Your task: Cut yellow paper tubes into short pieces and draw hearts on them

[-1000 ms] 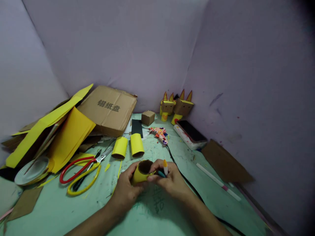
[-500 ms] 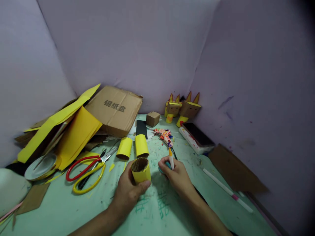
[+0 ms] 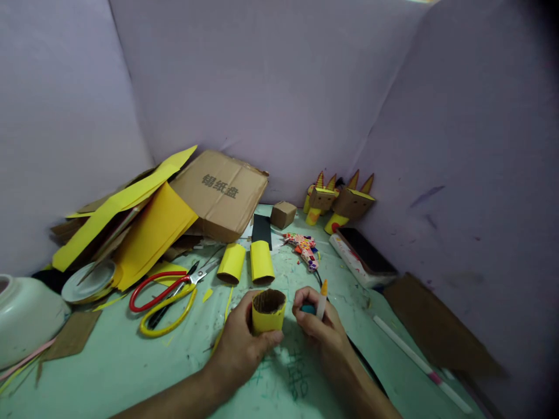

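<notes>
My left hand (image 3: 238, 340) is closed round a short cardboard tube (image 3: 268, 320) wrapped in yellow paper, its open brown end facing up. To its right, apart from the tube, my right hand (image 3: 321, 326) is closed on a white marker (image 3: 322, 301) whose orange end points up. A teal piece (image 3: 308, 309) also shows within the fingers of that hand; its kind is unclear. Beyond my hands a yellow tube (image 3: 231, 260) and another yellow tube (image 3: 262, 259) lie side by side on the green table cover (image 3: 174, 372).
Scissors (image 3: 163, 302) with red and yellow handles lie at left, by yellow paper (image 3: 159, 235) and a cardboard box (image 3: 222, 186). A patterned glue gun (image 3: 303, 247), small box (image 3: 283, 214), horned cardboard figures (image 3: 351, 201) and a phone (image 3: 367, 250) are farther back. A white pen (image 3: 419, 361) lies right.
The camera view has turned a little to the left, so the table items appear farther right. Both hands still hold the tube and marker, slightly nearer to me.
</notes>
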Available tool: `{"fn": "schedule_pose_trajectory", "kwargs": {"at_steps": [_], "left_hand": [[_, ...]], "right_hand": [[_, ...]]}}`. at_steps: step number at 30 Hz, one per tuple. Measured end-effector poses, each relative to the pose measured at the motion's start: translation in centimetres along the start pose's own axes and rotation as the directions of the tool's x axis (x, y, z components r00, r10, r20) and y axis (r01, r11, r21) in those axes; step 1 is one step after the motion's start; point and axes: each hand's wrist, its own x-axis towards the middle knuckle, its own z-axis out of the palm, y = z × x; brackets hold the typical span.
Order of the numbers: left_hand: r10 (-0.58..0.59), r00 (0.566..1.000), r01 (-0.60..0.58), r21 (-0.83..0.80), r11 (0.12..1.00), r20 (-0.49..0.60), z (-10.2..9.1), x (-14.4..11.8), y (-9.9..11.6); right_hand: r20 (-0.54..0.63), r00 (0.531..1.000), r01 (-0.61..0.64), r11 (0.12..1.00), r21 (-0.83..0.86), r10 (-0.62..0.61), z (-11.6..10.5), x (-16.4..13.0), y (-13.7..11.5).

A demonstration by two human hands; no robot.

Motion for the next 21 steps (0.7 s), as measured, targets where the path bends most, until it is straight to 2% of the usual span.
{"fn": "schedule_pose_trajectory", "kwargs": {"at_steps": [5, 11, 14, 16, 19, 21], "left_hand": [[0.083, 0.994, -0.084, 0.011, 0.996, 0.076, 0.2, -0.2, 0.0], [0.051, 0.995, -0.051, -0.003, 0.999, 0.081, 0.5, -0.5, -0.2], [0.039, 0.996, -0.042, 0.038, 0.998, 0.076, 0.4, -0.4, -0.4], [0.019, 0.999, -0.021, 0.075, 0.997, 0.036, 0.3, -0.3, -0.5], [-0.016, 0.988, 0.044, 0.185, 0.982, -0.151, 0.4, -0.1, -0.5], [-0.024, 0.968, 0.090, 0.256, 0.962, -0.250, 0.6, -0.1, -0.4]], "right_hand": [[0.133, 0.981, 0.157, 0.977, -0.144, -0.138, 0.4, -0.3, -0.4], [0.093, 0.970, 0.238, 0.949, -0.206, -0.223, 1.0, -0.4, -0.5], [0.023, 0.968, 0.248, 0.950, -0.190, -0.249, 1.1, -0.2, -0.6], [-0.045, 0.974, 0.210, 0.955, -0.208, -0.224, 1.3, -0.1, -0.7], [-0.111, 0.979, 0.136, 0.953, -0.272, -0.172, 1.6, -0.2, -0.6], [-0.117, 0.974, 0.147, 0.935, -0.322, -0.194, 1.5, -0.1, -0.2]]}}
